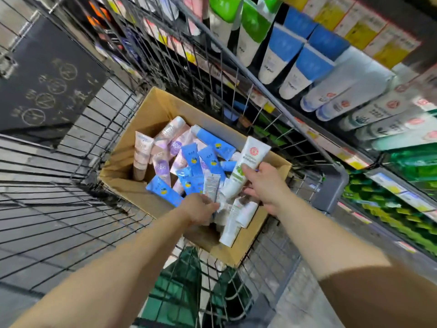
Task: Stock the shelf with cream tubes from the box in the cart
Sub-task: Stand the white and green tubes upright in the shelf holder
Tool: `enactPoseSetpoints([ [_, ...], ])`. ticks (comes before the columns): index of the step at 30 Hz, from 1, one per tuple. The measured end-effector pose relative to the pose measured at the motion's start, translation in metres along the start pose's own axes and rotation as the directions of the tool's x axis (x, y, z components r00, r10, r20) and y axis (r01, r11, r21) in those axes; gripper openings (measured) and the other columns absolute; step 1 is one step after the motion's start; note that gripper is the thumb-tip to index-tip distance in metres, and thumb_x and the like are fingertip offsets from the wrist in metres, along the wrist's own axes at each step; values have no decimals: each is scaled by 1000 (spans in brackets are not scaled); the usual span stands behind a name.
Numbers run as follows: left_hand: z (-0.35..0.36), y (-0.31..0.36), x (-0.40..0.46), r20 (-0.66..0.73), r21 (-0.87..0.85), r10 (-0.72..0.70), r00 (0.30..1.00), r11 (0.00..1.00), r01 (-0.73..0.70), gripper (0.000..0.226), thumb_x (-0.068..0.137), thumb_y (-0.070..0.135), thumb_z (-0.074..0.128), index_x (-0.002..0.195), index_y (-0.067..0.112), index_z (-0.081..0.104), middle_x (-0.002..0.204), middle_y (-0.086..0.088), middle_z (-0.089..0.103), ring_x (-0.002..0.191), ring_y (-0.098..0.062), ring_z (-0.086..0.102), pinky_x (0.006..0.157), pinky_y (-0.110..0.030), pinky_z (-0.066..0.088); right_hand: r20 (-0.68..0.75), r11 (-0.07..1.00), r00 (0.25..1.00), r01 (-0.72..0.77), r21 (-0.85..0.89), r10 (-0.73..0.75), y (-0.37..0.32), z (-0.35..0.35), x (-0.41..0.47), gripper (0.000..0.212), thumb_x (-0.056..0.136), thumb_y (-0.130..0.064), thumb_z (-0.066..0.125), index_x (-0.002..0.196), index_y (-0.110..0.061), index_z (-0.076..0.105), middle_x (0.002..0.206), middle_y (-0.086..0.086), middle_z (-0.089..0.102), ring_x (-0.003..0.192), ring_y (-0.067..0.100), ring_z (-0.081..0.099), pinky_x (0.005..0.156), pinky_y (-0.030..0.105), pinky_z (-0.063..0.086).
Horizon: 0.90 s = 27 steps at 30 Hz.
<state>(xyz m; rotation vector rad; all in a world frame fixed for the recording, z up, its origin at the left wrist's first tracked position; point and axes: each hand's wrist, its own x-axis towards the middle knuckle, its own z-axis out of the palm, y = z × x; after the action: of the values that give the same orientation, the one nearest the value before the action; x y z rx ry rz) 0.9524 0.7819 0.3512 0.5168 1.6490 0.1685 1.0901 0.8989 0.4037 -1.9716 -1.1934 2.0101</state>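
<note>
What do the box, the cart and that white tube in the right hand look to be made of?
Box: brown corrugated cardboard by the look, matte, with folded flaps.
Cart: dark wire grid, probably coated metal.
White tube held by the right hand: likely soft plastic, smooth with a slight sheen and printed label.

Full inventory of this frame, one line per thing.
box: one, brown cardboard, open, in the cart
cart: one, dark wire, beside the shelf
blue tubes: several, loose in the box
pink tubes: several, pink and lilac, box's far left
white tubes: a few, box's near corner
shelf: stocked with green-, blue- and white-topped tubes, right
white-green tube: one, held by right hand
grey tube: one, held by left hand
</note>
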Motion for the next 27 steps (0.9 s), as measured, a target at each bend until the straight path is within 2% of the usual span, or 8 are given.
enactPoseSetpoints([
  [2,18,-1,1,-70,152,24,997,988,-13,29,83,42,68,81,12,67,84,-11,67,90,-33,65,72,-34,49,-17,1000,1000,10,10,-10,1,-3,-1,7,97,-28,56,90,-26,56,109,3,65,101,23,63,87,40,55],
  [5,37,6,-1,-217,313,43,975,949,28,36,83,51,66,89,16,64,86,-2,65,84,-23,61,69,-31,47,-26,999,999,25,28,-24,6,-7,-2,7,97,-26,55,90,-25,55,110,5,66,100,23,64,83,39,56],
  [9,49,13,1,-238,281,-4,971,957,73,39,84,53,65,81,15,55,76,-1,58,74,-22,55,62,-30,42,-35,997,999,32,70,-29,11,-13,-3,9,98,-22,54,89,-23,54,94,-1,64,77,10,62,52,18,48],
  [11,47,11,2,-252,243,-23,967,966,86,36,85,48,65,80,14,55,77,-3,58,74,-22,55,63,-30,42,-38,996,999,23,83,-20,14,-16,-3,8,98,-21,54,90,-22,54,96,1,65,73,10,61,47,17,45],
  [16,42,6,-2,-237,242,-28,971,966,87,27,87,39,64,92,13,59,88,-5,60,81,-23,55,69,-31,46,-60,998,998,0,57,4,18,-19,-3,5,96,-26,58,93,-23,57,110,10,67,98,27,65,67,35,52],
  [20,34,6,-5,-173,211,-77,982,971,113,28,83,32,65,99,9,63,98,-8,64,93,-25,60,81,-34,51,-61,1000,998,4,19,-2,20,-19,-7,5,95,-29,58,92,-26,57,105,4,67,99,25,66,88,42,54],
  [24,14,4,-9,-100,133,-135,986,980,148,34,80,31,73,100,3,68,103,-13,67,100,-28,64,86,-37,54,-65,1000,998,12,1,-12,19,-17,-12,5,94,-31,59,92,-27,58,102,1,68,98,25,66,90,45,55],
  [27,1,-2,-16,-24,-57,-183,983,982,182,37,66,22,77,94,-1,68,101,-22,71,95,-36,68,83,-52,57,-65,1000,997,29,0,-29,13,-14,-20,5,94,-30,59,91,-27,57,103,2,69,97,24,66,89,43,55],
])
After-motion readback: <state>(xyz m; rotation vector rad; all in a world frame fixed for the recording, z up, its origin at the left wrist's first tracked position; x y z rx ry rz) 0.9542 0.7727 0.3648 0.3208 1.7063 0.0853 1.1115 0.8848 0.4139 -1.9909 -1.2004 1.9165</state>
